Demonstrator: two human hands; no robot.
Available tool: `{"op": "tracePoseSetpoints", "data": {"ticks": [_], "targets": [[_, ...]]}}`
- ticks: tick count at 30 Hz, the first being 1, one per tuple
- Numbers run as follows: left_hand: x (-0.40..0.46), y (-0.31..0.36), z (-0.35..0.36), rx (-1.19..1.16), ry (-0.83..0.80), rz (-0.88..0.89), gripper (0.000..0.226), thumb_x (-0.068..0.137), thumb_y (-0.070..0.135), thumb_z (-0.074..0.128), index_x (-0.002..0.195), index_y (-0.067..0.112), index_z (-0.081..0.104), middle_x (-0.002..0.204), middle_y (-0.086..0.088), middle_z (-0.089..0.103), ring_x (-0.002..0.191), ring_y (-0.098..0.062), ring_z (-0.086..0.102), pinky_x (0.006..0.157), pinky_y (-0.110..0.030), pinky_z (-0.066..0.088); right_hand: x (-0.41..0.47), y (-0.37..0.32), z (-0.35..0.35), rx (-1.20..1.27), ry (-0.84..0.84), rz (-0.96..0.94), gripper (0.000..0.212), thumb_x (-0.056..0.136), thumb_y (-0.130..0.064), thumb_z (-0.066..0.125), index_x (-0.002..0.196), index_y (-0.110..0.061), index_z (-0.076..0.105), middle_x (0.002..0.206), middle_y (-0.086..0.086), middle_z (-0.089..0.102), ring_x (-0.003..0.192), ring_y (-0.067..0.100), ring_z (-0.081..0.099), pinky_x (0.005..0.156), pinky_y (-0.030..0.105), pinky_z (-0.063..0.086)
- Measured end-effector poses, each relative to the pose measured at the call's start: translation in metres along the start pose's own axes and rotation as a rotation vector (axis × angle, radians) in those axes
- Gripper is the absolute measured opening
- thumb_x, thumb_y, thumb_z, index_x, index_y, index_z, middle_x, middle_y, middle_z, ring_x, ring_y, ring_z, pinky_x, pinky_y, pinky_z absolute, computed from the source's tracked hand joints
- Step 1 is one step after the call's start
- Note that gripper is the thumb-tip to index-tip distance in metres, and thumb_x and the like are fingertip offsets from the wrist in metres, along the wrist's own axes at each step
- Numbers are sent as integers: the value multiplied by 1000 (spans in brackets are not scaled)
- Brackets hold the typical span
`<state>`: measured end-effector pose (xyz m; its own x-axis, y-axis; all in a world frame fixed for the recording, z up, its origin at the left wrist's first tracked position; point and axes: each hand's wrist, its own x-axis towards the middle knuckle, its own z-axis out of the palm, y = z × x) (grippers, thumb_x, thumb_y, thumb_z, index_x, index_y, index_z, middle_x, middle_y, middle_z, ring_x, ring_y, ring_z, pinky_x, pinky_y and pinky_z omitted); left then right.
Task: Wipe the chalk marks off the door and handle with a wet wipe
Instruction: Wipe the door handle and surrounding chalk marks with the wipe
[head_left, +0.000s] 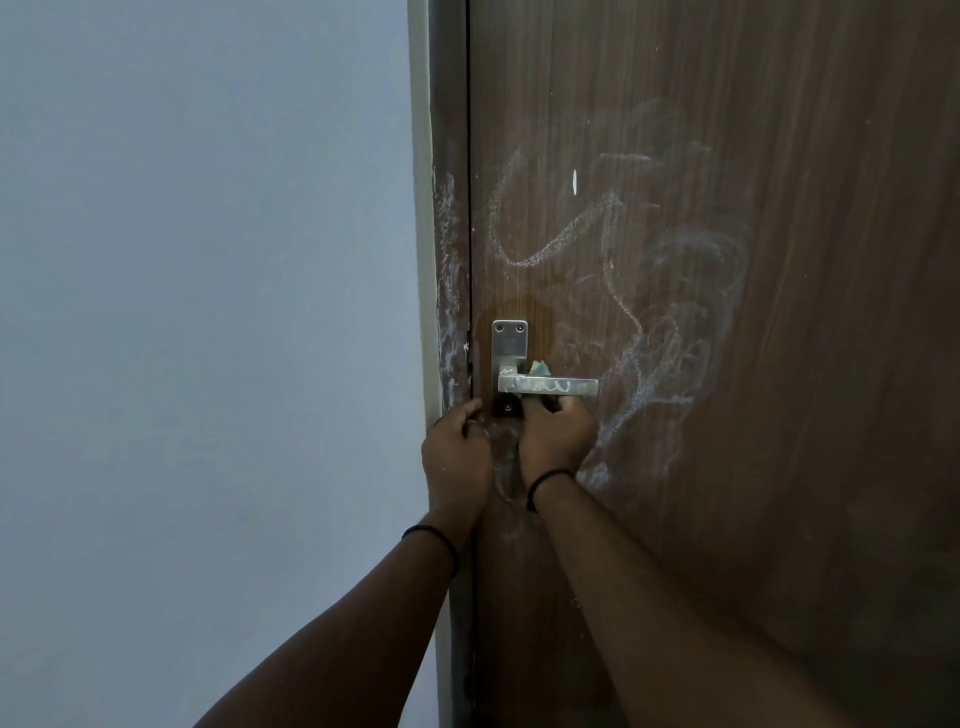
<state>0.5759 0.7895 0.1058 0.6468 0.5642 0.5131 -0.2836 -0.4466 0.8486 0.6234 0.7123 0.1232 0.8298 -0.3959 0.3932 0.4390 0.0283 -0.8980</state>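
Observation:
A brown wooden door (727, 312) carries white chalk marks (649, 322) in loops above and to the right of a silver lever handle (548, 385), which has chalk scribbles along its bar. My right hand (556, 434) reaches up under the handle, fingers curled behind the bar. A pale green-white wet wipe (537, 367) peeks out above the bar, behind it. My left hand (457, 452) rests fisted against the door edge just below and left of the handle plate; what it holds, if anything, is hidden.
The brown door frame (449, 260) on the left also bears chalk smears. A plain pale wall (208, 312) fills the left half of the view. Both wrists wear dark bands.

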Motion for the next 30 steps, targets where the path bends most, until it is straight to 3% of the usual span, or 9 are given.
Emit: {"op": "tracePoseSetpoints", "data": {"ticks": [5, 10, 15, 19, 23, 25, 28, 30], "targets": [[-1, -2, 1, -10, -8, -20, 38, 95, 2, 49, 127, 14, 66, 116, -9, 71, 112, -23, 63, 103, -36, 48, -10, 23, -16, -95, -147, 18, 14, 86, -21, 73, 74, -23, 68, 70, -11, 67, 67, 4, 61, 62, 23, 45], [-2, -2, 3, 17, -19, 17, 39, 95, 3, 49, 129, 15, 65, 126, -3, 68, 116, -15, 60, 98, -24, 44, 0, -1, -6, -96, -15, -29, 30, 84, -17, 73, 60, -23, 58, 56, -10, 58, 48, -1, 50, 46, 11, 35], [-1, 3, 0, 33, -6, 31, 38, 97, 5, 47, 129, 15, 65, 124, -4, 69, 115, -17, 61, 97, -23, 44, -11, 12, -23, -267, -182, -15, 16, 86, -23, 73, 73, -13, 70, 70, -2, 68, 64, 12, 60, 60, 26, 45], [-2, 7, -3, 41, 0, 30, 38, 96, 6, 45, 125, 16, 67, 118, -1, 71, 107, -16, 63, 94, -27, 50, -19, 8, -50, -379, -289, -289, 8, 85, -19, 71, 81, -17, 64, 76, -6, 65, 69, 10, 60, 59, 25, 47], [-7, 15, -7, 42, 18, 66, 35, 95, 6, 46, 115, 20, 71, 105, 7, 71, 83, -1, 56, 76, -11, 44, -10, -42, -50, -312, -291, -655, 19, 91, -13, 65, 106, -22, 70, 92, -15, 65, 82, 1, 60, 70, 6, 44], [-7, 17, -8, 35, 22, 73, 35, 95, 7, 45, 115, 19, 71, 106, 3, 73, 84, -5, 58, 70, -5, 38, 2, -70, -40, -346, -287, -812, 18, 90, -8, 66, 105, -13, 75, 97, -5, 69, 83, 2, 61, 73, 7, 44], [-7, 23, -11, 25, 35, 71, 37, 93, 5, 44, 112, 19, 72, 104, 0, 73, 86, -11, 61, 67, -8, 39, 24, -101, -23, -578, -488, -745, 17, 90, -2, 62, 98, -6, 76, 105, 8, 71, 81, 0, 62, 73, 9, 47], [-6, 26, -14, 30, 48, 73, 35, 94, 4, 45, 112, 17, 72, 106, -2, 74, 86, -11, 60, 71, -13, 42, 33, -107, -13, -966, -609, -706, 22, 91, -6, 54, 94, -4, 76, 102, 12, 72, 84, 17, 65, 75, 26, 53]]}}
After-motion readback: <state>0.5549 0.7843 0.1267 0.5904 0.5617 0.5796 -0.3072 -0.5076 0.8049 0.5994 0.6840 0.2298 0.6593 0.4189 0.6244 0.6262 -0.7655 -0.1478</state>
